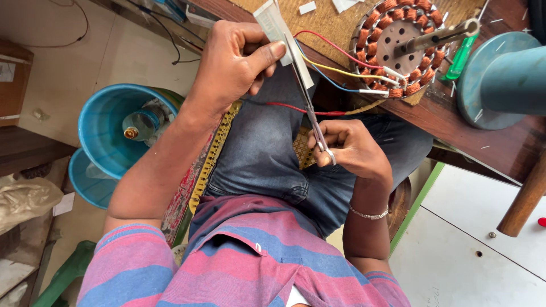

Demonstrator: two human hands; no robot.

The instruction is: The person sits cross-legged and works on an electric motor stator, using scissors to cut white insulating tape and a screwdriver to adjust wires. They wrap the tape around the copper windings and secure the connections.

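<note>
My left hand [232, 63] pinches a long white strip of stiff paper [272, 21] between thumb and fingers, above my lap. My right hand [354, 149] grips a pair of metal scissors [309, 105] by the handles. The blades point up along the strip and meet it just right of my left thumb. Beyond them, on the wooden table [500, 142], lies a round motor stator [398, 48] with copper coils and a shaft. Red, yellow and blue wires [335, 68] run from it toward my hands.
A large teal spool [503, 79] and a green tool [459, 58] sit on the table at the right. On the floor at the left stand stacked blue buckets [105, 128] holding a plastic bottle [139, 122]. Paper scraps lie on a board [330, 17].
</note>
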